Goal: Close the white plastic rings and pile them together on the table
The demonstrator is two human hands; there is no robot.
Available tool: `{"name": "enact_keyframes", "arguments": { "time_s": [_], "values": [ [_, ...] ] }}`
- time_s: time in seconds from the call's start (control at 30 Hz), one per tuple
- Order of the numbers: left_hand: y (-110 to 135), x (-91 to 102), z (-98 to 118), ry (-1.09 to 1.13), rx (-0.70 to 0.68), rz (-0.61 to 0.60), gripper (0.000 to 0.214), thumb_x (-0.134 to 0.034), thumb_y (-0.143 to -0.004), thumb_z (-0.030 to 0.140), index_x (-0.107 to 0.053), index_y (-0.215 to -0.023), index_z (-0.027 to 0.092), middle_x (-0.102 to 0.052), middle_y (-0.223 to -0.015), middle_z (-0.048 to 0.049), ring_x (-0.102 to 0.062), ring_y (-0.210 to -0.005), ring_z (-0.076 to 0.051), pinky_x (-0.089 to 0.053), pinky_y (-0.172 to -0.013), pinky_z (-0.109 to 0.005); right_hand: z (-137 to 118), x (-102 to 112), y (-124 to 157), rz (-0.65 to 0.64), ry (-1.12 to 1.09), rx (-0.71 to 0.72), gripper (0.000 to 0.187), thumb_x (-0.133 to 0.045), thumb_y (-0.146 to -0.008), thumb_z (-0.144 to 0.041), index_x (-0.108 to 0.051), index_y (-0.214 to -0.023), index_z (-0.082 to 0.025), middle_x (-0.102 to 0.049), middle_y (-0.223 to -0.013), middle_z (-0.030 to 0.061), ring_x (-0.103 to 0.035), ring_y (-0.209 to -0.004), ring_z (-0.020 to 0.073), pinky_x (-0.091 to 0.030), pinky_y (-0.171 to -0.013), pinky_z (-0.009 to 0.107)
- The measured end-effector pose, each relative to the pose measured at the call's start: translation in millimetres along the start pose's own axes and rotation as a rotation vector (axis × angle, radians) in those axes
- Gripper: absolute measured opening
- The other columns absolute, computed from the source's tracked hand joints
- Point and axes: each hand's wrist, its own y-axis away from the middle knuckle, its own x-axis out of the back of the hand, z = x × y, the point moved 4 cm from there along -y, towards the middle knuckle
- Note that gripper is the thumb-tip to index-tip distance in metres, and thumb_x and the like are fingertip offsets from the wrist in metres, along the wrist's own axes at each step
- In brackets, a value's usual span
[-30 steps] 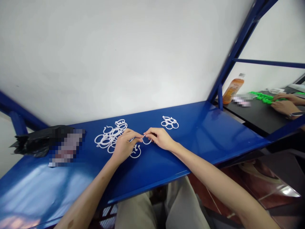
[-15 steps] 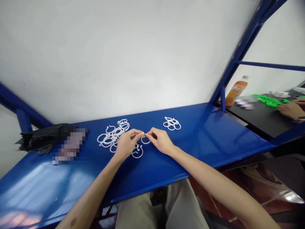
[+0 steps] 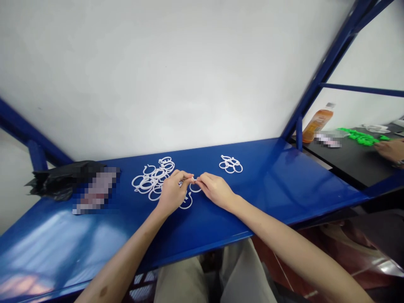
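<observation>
A white plastic ring (image 3: 195, 189) hangs between my two hands above the blue table. My left hand (image 3: 174, 189) pinches one side of its top, thumb against fingers. Opposite it, my right hand (image 3: 215, 188) grips the other side with its fingertips, which hide part of the ring. Just left of my left hand lies a loose pile of white rings (image 3: 146, 183), several of them with a gap in the loop. Another open white ring (image 3: 187, 206) rests below my hands, partly covered by the left one. A small cluster of white rings (image 3: 231, 164) lies farther right.
The blue table (image 3: 268, 176) meets a white wall behind. A black plastic bag (image 3: 53, 181) and a blurred-out item (image 3: 97, 191) lie at the left. Beyond the blue frame post (image 3: 299, 134), a dark table holds a bottle (image 3: 318, 124), green pieces (image 3: 362, 138) and another person's hand (image 3: 391, 150).
My fingers have closed in nearer each other at the top of the ring, and my left hand is turned slightly. The whole view has shifted a little. The other person's hand has moved.
</observation>
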Motion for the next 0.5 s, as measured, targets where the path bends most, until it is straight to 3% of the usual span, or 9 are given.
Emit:
{"name": "enact_keyframes", "arguments": {
  "time_s": [0.1, 0.2, 0.33, 0.43, 0.5],
  "values": [
    [-4.1, 2.1, 2.0, -0.054, -0.051, -0.078, 0.019, -0.054, -0.092, 0.030, -0.069, -0.102, 0.022, -0.074, -0.095, -0.0045, -0.067, -0.085, -0.019, -0.053, -0.082, -0.034, 5.5, 2.2, -3.7, -0.023, 0.004, -0.078, 0.018, -0.045, -0.103, -0.028, -0.059, -0.094, -0.020, -0.067, -0.091, 0.0059, -0.062, -0.078, 0.0167, -0.044, -0.069, 0.027],
    [-6.4, 10.5, 4.6, -0.131, -0.151, -0.175, 0.035, -0.046, -0.088, 0.013, -0.065, -0.116, 0.024, -0.073, -0.104, -0.0038, -0.064, -0.095, -0.020, -0.049, -0.093, -0.038, 22.6, 10.6, -4.8, 0.014, 0.054, -0.198, 0.014, -0.050, -0.100, -0.026, -0.061, -0.093, -0.019, -0.067, -0.092, 0.0063, -0.062, -0.076, 0.0172, -0.044, -0.069, 0.028],
    [-3.5, 19.7, 2.9, -0.226, -0.245, -0.379, 0.042, -0.044, -0.076, 0.003, -0.070, -0.097, 0.027, -0.071, -0.106, -0.0013, -0.059, -0.096, -0.021, -0.043, -0.096, -0.040, 62.8, 35.0, -1.2, 0.156, 0.134, -0.389, 0.013, -0.054, -0.096, -0.023, -0.064, -0.090, -0.018, -0.067, -0.091, 0.0072, -0.062, -0.079, 0.0183, -0.045, -0.075, 0.029],
    [0.0, 20.7, 0.1, -0.252, -0.268, -0.466, 0.034, -0.048, -0.077, 0.007, -0.071, -0.090, 0.028, -0.070, -0.100, -0.0011, -0.058, -0.093, -0.021, -0.042, -0.095, -0.040, 89.8, 55.9, -1.9, 0.252, 0.174, -0.527, 0.012, -0.057, -0.093, -0.022, -0.064, -0.102, -0.018, -0.069, -0.092, 0.0064, -0.063, -0.079, 0.0188, -0.045, -0.075, 0.030],
    [1.4, 18.6, -0.8, -0.263, -0.267, -0.500, 0.030, -0.050, -0.080, 0.010, -0.072, -0.089, 0.029, -0.070, -0.095, -0.0009, -0.057, -0.091, -0.021, -0.041, -0.093, -0.039, 100.8, 63.9, -6.7, 0.247, 0.223, -0.608, 0.012, -0.057, -0.091, -0.022, -0.064, -0.101, -0.019, -0.070, -0.091, 0.0064, -0.064, -0.081, 0.0199, -0.045, -0.073, 0.030]
  ]
}}
